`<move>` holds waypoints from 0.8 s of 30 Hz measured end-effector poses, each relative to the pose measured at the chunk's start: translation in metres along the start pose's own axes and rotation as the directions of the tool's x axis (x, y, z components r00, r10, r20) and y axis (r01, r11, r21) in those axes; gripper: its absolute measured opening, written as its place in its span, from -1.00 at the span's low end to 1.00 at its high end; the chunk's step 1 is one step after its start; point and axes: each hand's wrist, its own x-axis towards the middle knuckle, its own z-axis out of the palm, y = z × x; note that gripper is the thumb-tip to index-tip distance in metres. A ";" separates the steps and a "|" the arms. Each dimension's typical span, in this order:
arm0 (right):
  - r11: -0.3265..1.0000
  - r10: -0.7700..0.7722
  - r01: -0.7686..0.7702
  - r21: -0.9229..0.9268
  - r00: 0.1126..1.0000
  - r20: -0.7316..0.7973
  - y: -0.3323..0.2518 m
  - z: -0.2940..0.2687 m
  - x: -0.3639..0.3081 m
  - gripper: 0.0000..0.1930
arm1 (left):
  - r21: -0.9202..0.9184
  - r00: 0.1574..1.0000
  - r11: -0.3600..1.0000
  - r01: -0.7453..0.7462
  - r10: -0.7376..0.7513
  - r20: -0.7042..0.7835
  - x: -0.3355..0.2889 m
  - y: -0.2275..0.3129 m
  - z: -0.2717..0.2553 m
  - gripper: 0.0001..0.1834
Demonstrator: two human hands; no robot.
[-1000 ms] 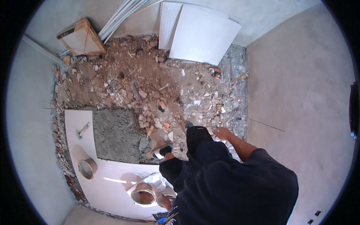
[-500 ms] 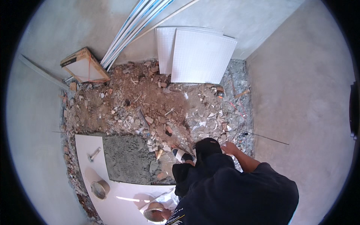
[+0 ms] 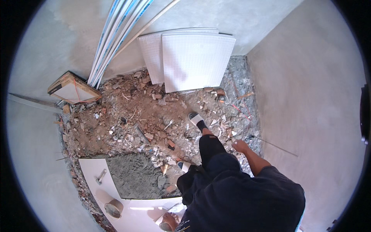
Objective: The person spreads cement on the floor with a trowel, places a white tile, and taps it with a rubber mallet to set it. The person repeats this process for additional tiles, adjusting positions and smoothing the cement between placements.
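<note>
At the lower edge, my left hand (image 3: 171, 219) is closed at the rim of a small round bucket (image 3: 166, 226). My body hides part of the bucket. My right hand (image 3: 240, 146) hangs away from my right side with its fingers curled, and I see nothing in it. Beneath the left hand lie large pale tiles (image 3: 139, 214), bordering a bed of wet grey mortar (image 3: 135, 178). A second bucket (image 3: 114, 208) stands on the tiles. A mallet (image 3: 101, 176) lies farther along them. My forward foot (image 3: 198, 119) is on the rubble.
Broken brick and rubble (image 3: 116, 116) cover the ground ahead. White gridded panels (image 3: 197, 62) lean on the far wall, beside long white pipes (image 3: 116, 42) and a cardboard-edged pack (image 3: 73, 89). A thin rod (image 3: 276, 146) sticks out at the right wall.
One foot has stepped forward onto the rubble. My right arm has swung slightly forward, and the view has shifted. My left hand stays at the bucket, which shows less now.
</note>
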 end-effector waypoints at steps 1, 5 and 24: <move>1.000 -0.003 0.003 -0.017 1.000 0.001 -0.004 -0.018 0.027 -0.45 | 0.039 0.998 0.998 0.040 -0.041 0.045 -0.005 0.013 0.013 -0.59; 0.991 -0.052 0.034 -0.126 0.988 -0.147 -0.037 -0.105 0.176 -0.52 | 0.113 0.979 0.988 0.104 -0.122 0.165 -0.015 0.078 0.075 -0.62; 0.860 -0.454 0.066 -0.507 0.554 -0.698 -0.229 -0.337 0.546 -0.36 | 0.047 0.963 0.996 0.073 -0.082 0.256 0.051 0.247 0.193 -0.73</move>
